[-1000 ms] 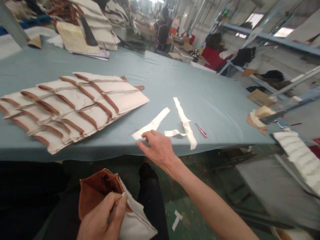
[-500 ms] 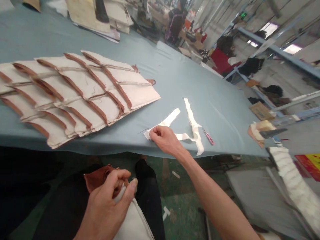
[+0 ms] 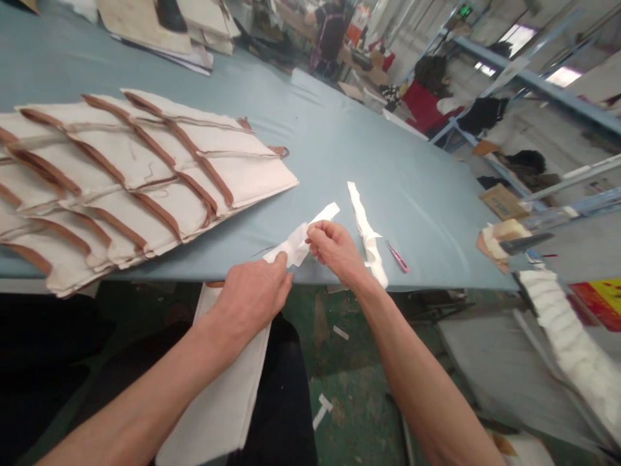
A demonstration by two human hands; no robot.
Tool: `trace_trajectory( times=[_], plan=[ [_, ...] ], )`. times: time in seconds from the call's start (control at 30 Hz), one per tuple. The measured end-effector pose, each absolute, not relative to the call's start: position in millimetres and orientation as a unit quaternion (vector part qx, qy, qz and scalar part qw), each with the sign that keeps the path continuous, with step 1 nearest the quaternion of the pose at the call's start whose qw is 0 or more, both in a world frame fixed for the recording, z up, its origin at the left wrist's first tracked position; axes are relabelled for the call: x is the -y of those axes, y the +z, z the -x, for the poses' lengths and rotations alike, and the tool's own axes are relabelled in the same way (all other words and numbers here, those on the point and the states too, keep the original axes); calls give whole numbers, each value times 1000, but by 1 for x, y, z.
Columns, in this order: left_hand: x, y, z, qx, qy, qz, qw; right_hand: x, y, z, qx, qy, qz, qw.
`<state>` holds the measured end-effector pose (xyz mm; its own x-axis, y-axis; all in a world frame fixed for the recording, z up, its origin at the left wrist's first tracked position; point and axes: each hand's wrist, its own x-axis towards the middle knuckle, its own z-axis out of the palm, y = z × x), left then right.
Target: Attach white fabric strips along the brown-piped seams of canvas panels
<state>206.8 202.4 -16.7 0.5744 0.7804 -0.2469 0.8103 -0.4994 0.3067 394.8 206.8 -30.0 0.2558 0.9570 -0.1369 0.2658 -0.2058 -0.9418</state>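
My left hand point(image 3: 255, 291) is at the table's front edge, its fingers curled and its thumb on one end of a crumpled white strip point(image 3: 295, 244). At the strip's other side, the fingertips of my right hand point(image 3: 334, 249) pinch it. Below my left wrist a cream fabric piece point(image 3: 213, 395) hangs over my lap, a bit of brown at its top edge. Whether the left fingers also grip that fabric is hidden. Right of my hands lie a second, twisted white strip point(image 3: 361, 220) and a small pink-handled tool point(image 3: 398, 257).
Cream fabric pieces with brown trim point(image 3: 160, 155) overlap in rows on the blue-covered table point(image 3: 427, 213). Papers and boards point(image 3: 145, 32) lie at its far left. A yellowish block point(image 3: 507, 233) stands by the right corner. Shelving, a carton point(image 3: 504, 202) and a person point(image 3: 332, 35) are beyond.
My left hand has risen from my lap to the table edge and reached the white strip. My right hand has shifted slightly right and up, drawing the strip's lower part along.
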Motion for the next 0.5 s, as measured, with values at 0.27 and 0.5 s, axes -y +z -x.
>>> trace_trajectory(
  times=[0.27,0.5],
  plan=[
    [-199,-15,-215,-447,-76,-881,138,-254,-15,-444,353,350,647,578],
    [-200,-16,-219,-443,-90,-883,124,-331,-12,-486,273,312,647,640]
  ],
)
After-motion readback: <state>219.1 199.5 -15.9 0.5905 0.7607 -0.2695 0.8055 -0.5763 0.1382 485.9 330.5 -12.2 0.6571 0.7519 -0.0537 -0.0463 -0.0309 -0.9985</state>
